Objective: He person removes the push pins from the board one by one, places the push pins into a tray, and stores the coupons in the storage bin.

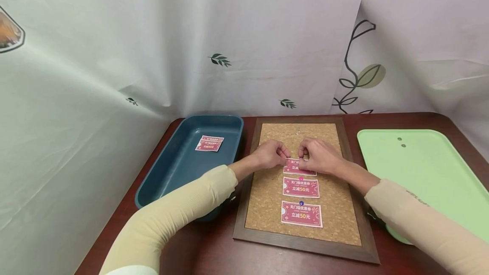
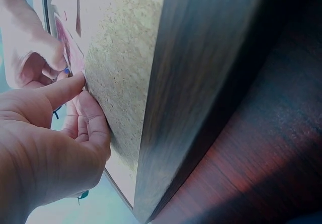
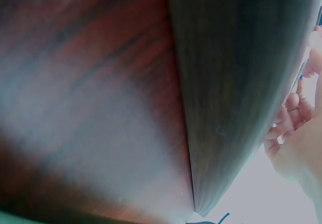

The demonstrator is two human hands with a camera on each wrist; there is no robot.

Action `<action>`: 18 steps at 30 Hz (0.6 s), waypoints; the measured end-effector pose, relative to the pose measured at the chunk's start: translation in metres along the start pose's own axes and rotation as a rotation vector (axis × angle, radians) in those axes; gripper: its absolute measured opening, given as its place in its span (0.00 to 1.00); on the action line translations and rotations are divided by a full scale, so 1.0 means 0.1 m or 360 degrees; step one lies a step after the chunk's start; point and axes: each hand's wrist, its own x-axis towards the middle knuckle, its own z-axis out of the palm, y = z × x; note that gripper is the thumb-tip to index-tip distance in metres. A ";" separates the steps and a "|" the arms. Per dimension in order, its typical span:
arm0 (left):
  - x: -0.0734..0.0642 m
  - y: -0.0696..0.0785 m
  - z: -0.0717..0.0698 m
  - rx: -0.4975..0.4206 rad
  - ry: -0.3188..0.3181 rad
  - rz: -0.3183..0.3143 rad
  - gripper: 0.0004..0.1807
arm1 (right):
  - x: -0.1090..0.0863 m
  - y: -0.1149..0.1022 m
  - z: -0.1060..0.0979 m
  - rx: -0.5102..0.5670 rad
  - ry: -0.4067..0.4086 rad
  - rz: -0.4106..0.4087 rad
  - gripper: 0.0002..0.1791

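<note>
On the cork board (image 1: 263, 207), three red-and-white coupons form a column. A blue push pin (image 1: 301, 203) sits at the top of the lowest coupon (image 1: 302, 214), and a pink push pin (image 1: 301, 178) at the top of the middle coupon (image 1: 301, 188). My left hand (image 1: 269, 154) pinches the upper left corner of the top coupon (image 1: 294, 167) between thumb and fingertips. At that coupon's top edge, my right hand (image 1: 322, 156) pinches another push pin (image 2: 66, 71), blue in the left wrist view; the fingers cover much of it.
Left of the board stands a deep blue tray (image 1: 172, 177) holding a few more coupons (image 1: 209, 143). A light green tray (image 1: 416, 173) lies to the right, with two small grey round spots (image 1: 402, 142). Small clear objects (image 1: 298, 131) sit near the board's top. A printed white curtain (image 1: 259, 54) hangs behind.
</note>
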 end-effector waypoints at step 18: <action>-0.04 0.03 0.02 -0.0003 0.0044 -0.0057 0.04 | 0.00 -0.01 -0.13 0.0137 -0.0074 0.0122 0.08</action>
